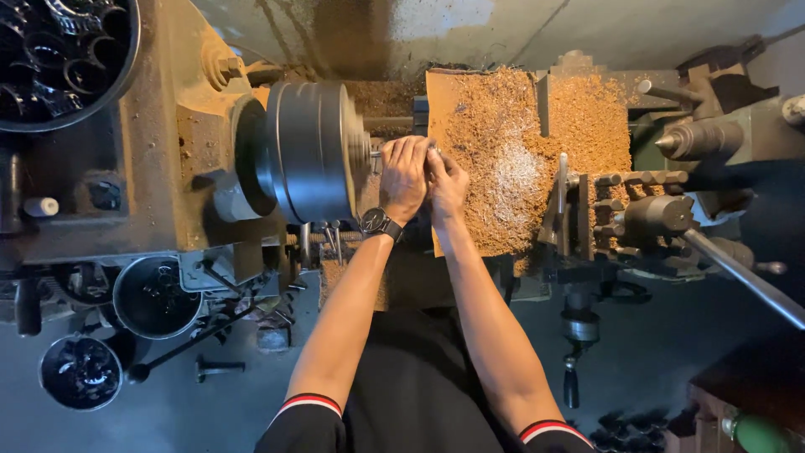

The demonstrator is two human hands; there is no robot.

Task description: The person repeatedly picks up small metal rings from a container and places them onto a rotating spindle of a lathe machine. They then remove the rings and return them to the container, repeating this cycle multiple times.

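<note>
Both of my hands were up at the lathe, close together just right of the big dark chuck (310, 151). My left hand (404, 174), the one with the black wristwatch (379, 223), was curled over a small metal workpiece (376, 153) sticking out of the chuck face; my right hand (447, 183) pinched at the same spot from the right, fingers bunched. I could not tell exactly what the fingertips gripped, since the hands hid it.

Heaps of golden brass-coloured chips (503, 151) already covered the carriage tray behind and right of my hands, so I judged a good deal of cutting was done. The tool post (650, 210) and the pointed tailstock centre (696, 141) stood well apart to the right. A bucket of dark rings (155, 295) sat near left, below the headstock (159, 143); those looked like pieces waiting or finished, I could not say which.
</note>
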